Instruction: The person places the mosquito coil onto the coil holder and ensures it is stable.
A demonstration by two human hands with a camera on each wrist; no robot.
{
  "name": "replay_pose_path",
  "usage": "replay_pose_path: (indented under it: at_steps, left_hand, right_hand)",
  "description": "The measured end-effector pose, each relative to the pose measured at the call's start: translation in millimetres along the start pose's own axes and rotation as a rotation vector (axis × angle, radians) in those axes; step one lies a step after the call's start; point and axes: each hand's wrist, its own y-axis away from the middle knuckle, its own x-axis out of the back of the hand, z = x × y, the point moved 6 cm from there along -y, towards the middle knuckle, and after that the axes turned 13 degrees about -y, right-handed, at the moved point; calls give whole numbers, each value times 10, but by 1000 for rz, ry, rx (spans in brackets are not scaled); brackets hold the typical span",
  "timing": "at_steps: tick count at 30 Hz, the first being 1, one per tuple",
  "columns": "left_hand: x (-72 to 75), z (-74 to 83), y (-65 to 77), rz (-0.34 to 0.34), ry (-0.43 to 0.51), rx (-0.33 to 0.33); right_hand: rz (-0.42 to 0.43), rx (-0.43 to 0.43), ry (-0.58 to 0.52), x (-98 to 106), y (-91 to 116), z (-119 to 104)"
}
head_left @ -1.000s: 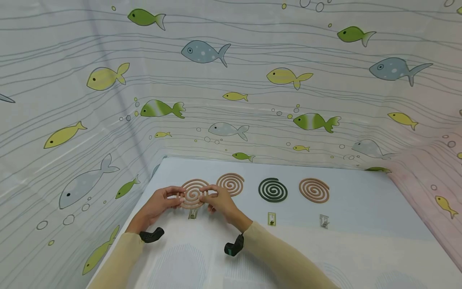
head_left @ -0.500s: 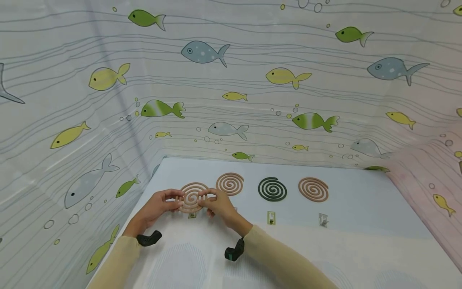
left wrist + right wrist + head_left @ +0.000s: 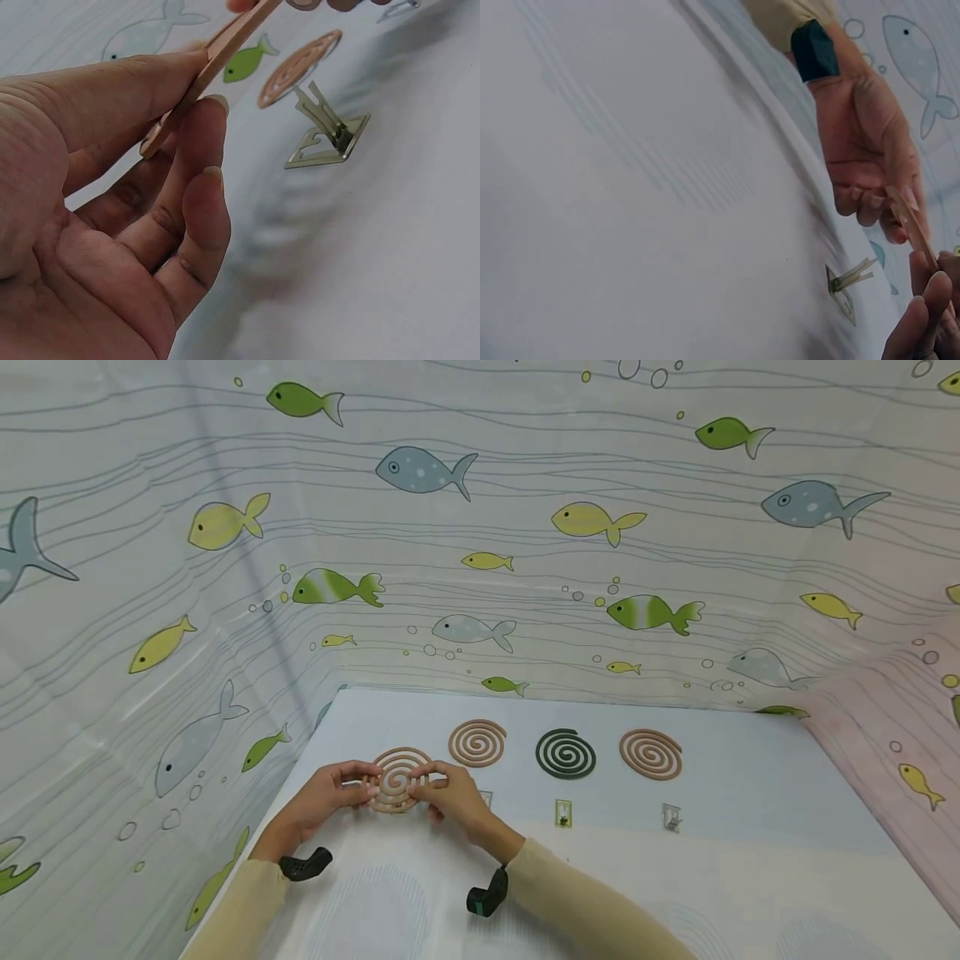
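Note:
A brown mosquito coil [image 3: 402, 750] is held flat between both hands, above the table at the left in the head view. My left hand [image 3: 321, 802] pinches its left edge; the left wrist view has that coil [image 3: 229, 52] edge-on between thumb and fingers. On the coil's right side my right hand [image 3: 459, 803] pinches the rings between thumb and forefinger. Just below the coil, a small metal coil stand [image 3: 324, 124] rests on the table, its prongs bent upward. In the right wrist view the same stand [image 3: 841, 288] appears close to the coil, apart from it.
Behind the hands lie another brown coil [image 3: 477, 743], a dark green coil [image 3: 566, 753] and a further brown coil [image 3: 651, 754]. More metal stands [image 3: 564, 813] sit in a row before them, one [image 3: 486, 798] partly behind the right hand. Fish-print sheeting [image 3: 480, 602] walls the table.
Both hands have drawn the brown coil toward the person, keeping their pinch on it. It now covers most of the stand below. The other coils have stayed put.

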Motion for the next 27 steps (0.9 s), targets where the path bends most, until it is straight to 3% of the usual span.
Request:
replay_pose_path:
  at_steps: [12,23,27]
  left_hand:
    - [-40,-19,57,-33,5,-47]
    - [-68,-70,73,-56,-32,16]
    - [-91,-57,79,-78,-47,0]
  right_hand:
    - [-2,-11,16,-5,68,94]
    - [-16,-37,4,-27,127,163]
    - [-9,-33,1,-18,140,179]
